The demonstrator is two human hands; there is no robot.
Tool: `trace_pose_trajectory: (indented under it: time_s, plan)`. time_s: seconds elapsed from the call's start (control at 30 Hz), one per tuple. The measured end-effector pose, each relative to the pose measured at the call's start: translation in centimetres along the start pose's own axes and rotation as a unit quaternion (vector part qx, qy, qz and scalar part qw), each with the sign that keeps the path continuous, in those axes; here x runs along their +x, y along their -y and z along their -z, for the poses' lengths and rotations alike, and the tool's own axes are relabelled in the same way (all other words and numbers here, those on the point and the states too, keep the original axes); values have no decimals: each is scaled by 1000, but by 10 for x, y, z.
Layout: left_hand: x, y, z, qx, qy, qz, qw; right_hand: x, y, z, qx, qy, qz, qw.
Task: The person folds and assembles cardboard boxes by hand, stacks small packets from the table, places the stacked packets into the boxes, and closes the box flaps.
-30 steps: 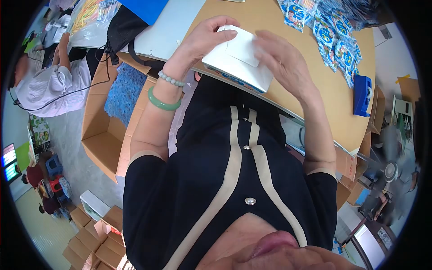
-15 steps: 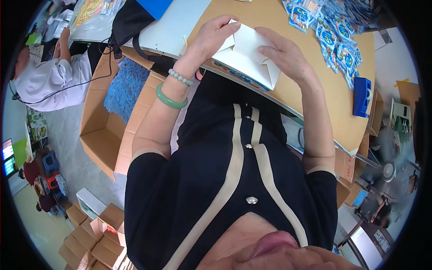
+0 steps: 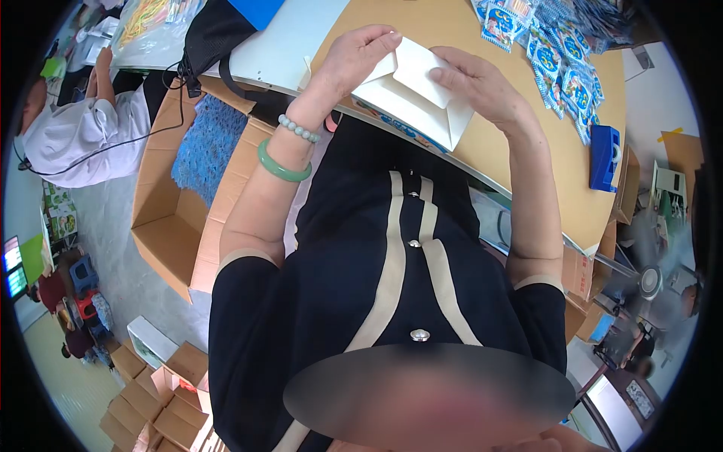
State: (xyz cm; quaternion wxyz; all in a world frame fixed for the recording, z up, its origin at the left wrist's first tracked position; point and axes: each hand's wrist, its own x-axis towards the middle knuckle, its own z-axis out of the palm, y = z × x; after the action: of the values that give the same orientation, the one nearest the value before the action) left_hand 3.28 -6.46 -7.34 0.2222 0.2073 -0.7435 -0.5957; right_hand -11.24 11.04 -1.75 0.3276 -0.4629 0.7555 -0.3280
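Observation:
A small cardboard box [image 3: 414, 109], white on the upper side with a blue printed side facing me, rests at the near edge of the tan table. My left hand [image 3: 360, 56] is closed around its left end, thumb on top by the far corner. At the right end, my right hand [image 3: 482, 87] holds the box with the thumb pressed on a white flap [image 3: 422, 74]. That flap stands partly raised, leaving a gap along the near side. The fingers behind the box are partly hidden.
Blue-and-white sachets [image 3: 561, 64] are heaped at the far right of the table [image 3: 542, 158]. A blue tape dispenser [image 3: 605, 158] stands near its right edge. On the left are a black bag [image 3: 218, 38] and an open carton [image 3: 169, 226] with blue material. A person [image 3: 90, 139] sits beyond.
The box's top flap, lying nearly flat before, is now tilted up and a gap shows along the near side. My right thumb has shifted slightly upward on it.

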Motion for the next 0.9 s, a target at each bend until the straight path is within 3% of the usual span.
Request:
trace_pose_trajectory:
  time_s: [0.13, 0.23, 0.27, 0.33, 0.4, 0.53, 0.63, 0.67, 0.77, 0.8, 0.87, 0.9]
  plan:
    - [1, -6, 3, 31, 54, 10, 998, 1, 9, -9, -63, -50, -16, 997]
    - [1, -12, 3, 102, 80, 3, 992, -5, 35, -3, -235, 4, -93, 968]
    - [0, -13, 3, 155, 81, -11, 985, -5, 32, -5, -234, 5, -93, 968]
    - [0, -13, 3, 208, 82, -26, 974, -3, 22, -10, -335, -8, -27, 942]
    - [0, -11, 2, 155, 58, -20, 986, -4, 18, -7, -384, -14, 6, 923]
    - [-2, -8, 2, 105, 50, 14, 993, -10, 12, 3, -240, 83, -27, 967]
    - [-3, -13, 1, 94, 53, 29, 994, -7, -7, 1, -147, 60, 42, 986]
    - [-4, -16, 2, 94, 52, 31, 994, -8, -12, 1, -147, 59, 41, 986]
    - [-10, -20, 5, 85, 55, 33, 994, -12, -32, 7, 55, -10, 37, 998]
    - [-12, -22, 8, 76, 55, 32, 995, -17, -44, 13, 52, -12, 41, 998]
    - [-16, -27, 11, 67, 49, 23, 996, -33, -57, 24, 80, -22, -70, 994]
    - [-18, -29, 12, 46, 38, 35, 998, -41, -53, 24, 77, -23, -62, 995]
